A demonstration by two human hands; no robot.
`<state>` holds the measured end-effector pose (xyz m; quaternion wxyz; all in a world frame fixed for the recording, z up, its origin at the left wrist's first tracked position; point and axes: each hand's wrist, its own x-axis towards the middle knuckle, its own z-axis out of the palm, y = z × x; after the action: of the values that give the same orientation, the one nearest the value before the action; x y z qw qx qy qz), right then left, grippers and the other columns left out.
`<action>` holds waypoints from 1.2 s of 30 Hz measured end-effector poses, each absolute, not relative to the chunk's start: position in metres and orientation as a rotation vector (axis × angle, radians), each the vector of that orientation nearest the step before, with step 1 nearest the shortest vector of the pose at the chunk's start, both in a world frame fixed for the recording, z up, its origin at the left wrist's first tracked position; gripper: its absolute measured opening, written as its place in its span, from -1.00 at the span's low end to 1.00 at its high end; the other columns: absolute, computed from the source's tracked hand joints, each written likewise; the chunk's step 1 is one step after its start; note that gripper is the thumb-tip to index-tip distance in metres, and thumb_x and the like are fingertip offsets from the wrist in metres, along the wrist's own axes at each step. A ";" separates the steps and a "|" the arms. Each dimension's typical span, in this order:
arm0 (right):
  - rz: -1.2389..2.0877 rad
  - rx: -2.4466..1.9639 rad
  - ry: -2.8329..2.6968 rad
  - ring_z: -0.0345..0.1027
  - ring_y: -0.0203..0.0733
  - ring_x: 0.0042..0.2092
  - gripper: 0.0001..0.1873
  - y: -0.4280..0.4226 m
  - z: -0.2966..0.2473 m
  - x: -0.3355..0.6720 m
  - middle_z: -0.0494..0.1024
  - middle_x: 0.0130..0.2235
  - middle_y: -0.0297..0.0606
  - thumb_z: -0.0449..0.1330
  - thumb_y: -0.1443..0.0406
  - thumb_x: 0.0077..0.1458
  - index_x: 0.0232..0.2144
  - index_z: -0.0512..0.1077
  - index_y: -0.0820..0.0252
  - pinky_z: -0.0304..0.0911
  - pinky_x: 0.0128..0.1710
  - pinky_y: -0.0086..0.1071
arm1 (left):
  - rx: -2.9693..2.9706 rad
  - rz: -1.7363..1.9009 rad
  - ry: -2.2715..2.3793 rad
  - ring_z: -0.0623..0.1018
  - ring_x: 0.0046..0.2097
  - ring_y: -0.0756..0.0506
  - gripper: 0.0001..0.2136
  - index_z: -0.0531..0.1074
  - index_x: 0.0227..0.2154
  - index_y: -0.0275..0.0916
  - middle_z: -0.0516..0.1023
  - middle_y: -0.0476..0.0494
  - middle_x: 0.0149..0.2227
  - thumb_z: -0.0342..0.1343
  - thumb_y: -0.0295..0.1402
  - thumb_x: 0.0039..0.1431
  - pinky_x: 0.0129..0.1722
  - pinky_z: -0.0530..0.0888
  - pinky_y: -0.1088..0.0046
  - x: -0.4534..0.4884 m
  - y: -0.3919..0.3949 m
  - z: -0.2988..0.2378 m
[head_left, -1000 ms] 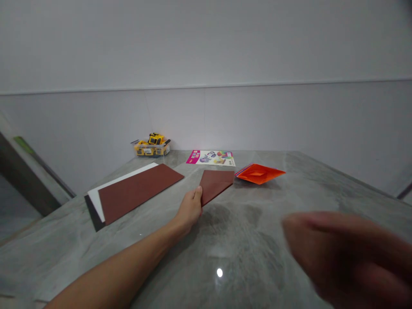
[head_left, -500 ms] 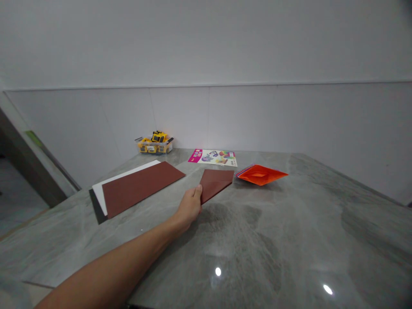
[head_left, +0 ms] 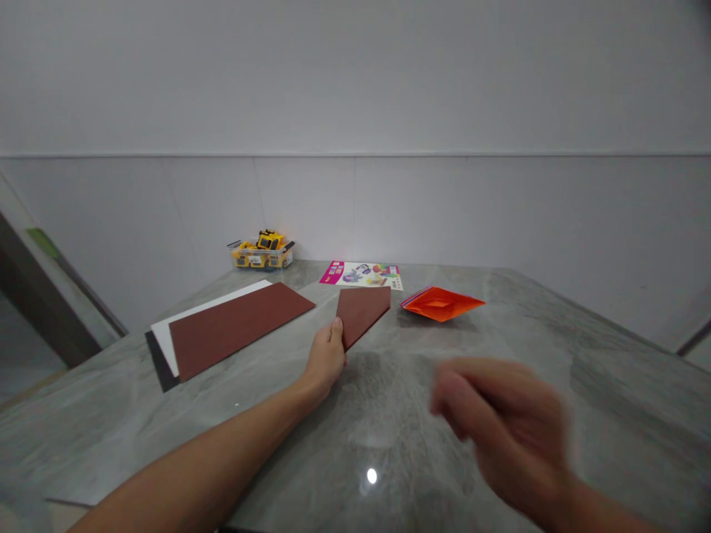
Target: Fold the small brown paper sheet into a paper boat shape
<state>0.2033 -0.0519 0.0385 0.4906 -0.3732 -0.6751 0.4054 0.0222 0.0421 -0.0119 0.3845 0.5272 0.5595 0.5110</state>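
Observation:
My left hand grips a folded piece of brown paper by its lower left edge, thumb on top. The paper is held up over the table, its right side cut by a slanting fold. To the right of it my right hand hangs above the near part of the table, blurred by motion. Its fingers are curled in with the thumb against them, and nothing shows between them. Beyond it rests an orange folded paper piece, with several coloured layers along its left edge.
On the left lie flat sheets: a brown one over a white one and a black one. A clear box with a yellow toy vehicle and a printed pink-and-white sheet are at the back by the wall.
My right hand has come into view from the lower right. My left hand keeps hold of the folded brown paper, now tilted slightly differently. The whole view has shifted a little.

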 end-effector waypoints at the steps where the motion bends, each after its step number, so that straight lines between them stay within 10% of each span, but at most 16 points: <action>1: 0.903 -0.975 -1.696 0.12 -0.30 -0.56 -0.59 -0.041 0.039 0.196 0.30 -0.61 -0.32 0.22 0.11 0.07 -0.69 0.32 0.19 0.00 -0.60 -0.40 | 1.355 1.334 1.418 0.17 -0.70 0.04 -0.60 0.20 -0.59 -0.21 0.13 0.12 -0.75 -0.26 -0.10 0.26 -0.68 0.11 0.54 0.024 0.041 -0.012; 36: 1.226 -1.138 -1.508 0.09 -0.33 -0.71 -0.39 0.032 -0.020 0.166 0.28 -0.79 -0.27 0.21 -0.21 -0.24 -0.75 0.36 0.23 0.03 -0.67 -0.43 | 1.834 1.070 1.306 0.47 -0.28 -0.10 -0.49 0.46 -0.34 -0.33 0.54 -0.18 -0.37 -0.36 -0.15 0.32 -0.23 0.41 0.40 0.021 0.045 -0.009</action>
<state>0.1656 0.0317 -0.0195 0.4301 -0.4563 -0.6044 0.4915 0.0207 0.0450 -0.0088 0.3188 0.6974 0.4965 0.4067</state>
